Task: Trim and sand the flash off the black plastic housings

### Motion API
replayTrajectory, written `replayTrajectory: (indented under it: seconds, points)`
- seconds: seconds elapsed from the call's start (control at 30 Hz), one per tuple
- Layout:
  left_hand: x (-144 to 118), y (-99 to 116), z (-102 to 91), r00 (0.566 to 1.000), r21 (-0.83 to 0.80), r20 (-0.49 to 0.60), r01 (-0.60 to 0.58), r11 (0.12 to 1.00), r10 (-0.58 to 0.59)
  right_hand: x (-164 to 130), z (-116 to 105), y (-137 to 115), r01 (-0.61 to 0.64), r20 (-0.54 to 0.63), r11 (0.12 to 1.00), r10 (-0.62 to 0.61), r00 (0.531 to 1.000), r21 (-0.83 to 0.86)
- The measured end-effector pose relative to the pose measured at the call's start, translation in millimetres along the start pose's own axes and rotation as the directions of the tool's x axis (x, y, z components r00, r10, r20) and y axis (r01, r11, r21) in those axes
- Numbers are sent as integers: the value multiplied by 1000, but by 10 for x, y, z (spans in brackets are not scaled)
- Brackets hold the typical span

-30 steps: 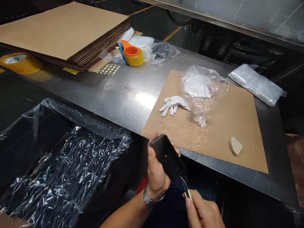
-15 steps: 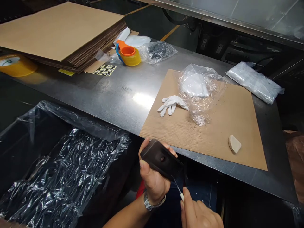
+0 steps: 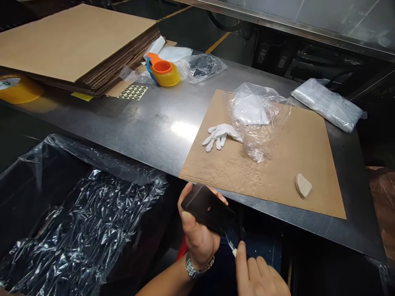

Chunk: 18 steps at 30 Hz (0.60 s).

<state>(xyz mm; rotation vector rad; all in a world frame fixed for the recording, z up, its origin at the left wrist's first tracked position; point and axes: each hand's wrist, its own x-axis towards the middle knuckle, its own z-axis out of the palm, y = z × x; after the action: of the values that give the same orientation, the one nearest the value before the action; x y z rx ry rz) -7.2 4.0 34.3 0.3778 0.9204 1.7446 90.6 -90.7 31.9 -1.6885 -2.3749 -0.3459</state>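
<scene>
Evidently gripping the black case (image 3: 205,207) in the left hand (image 3: 200,242), holding it in the air just off the near edge of the metal table (image 3: 148,123). Tilting it, with a small hole (image 3: 209,208) showing in its broad face. Judging by looks, probably handling something light and stiff, likely moulded plastic; expecting little give under a firm squeeze, but perhaps some slip on the smooth dark surface and some risk of scratching near the blade (image 3: 228,241). Best taking hold by the two long edges, toward the end away from the blade, with the palm supporting from beneath and the lower corner free of fingers.

Curling the left fingers (image 3: 220,196) around the far edge and pressing the thumb (image 3: 189,220) against the near one, so spreading the grip no wider than the case and clamping it from both sides. Clasping the white-handled knife (image 3: 234,250) in the right hand (image 3: 259,275), bending the other fingers in and stretching the forefinger (image 3: 242,250) out beside the handle. Not seeing the right thumb. Pointing the blade at the lower corner of the case, either touching or nearly touching; not being able to tell which, with the tip fading against dark material.
</scene>
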Motion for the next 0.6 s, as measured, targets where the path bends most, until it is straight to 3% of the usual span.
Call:
replayTrajectory:
  seconds: [0.13, 0.23, 0.4, 0.5, 0.6]
  points:
    - [36, 11, -26, 989, 129, -40, 147, 981, -143, 6, 23, 86, 28, -11, 1000, -28, 1000, 8]
    - [86, 50, -18, 954, 159, -81, 299, 941, -290, 16, 41, 216, 7, -2, 1000, -7, 1000, 17]
    - [133, 89, 2, 894, 125, -89, 447, 886, -438, -8, 21, 380, -93, 102, 966, 70, 992, 242]
    - [132, 85, 7, 889, 100, -79, 458, 883, -452, -2, -39, 363, -135, 182, 894, 62, 981, 427]
    - [109, 80, 21, 877, 65, -48, 480, 875, -478, 76, -76, 292, -267, 261, 721, 123, 957, 639]
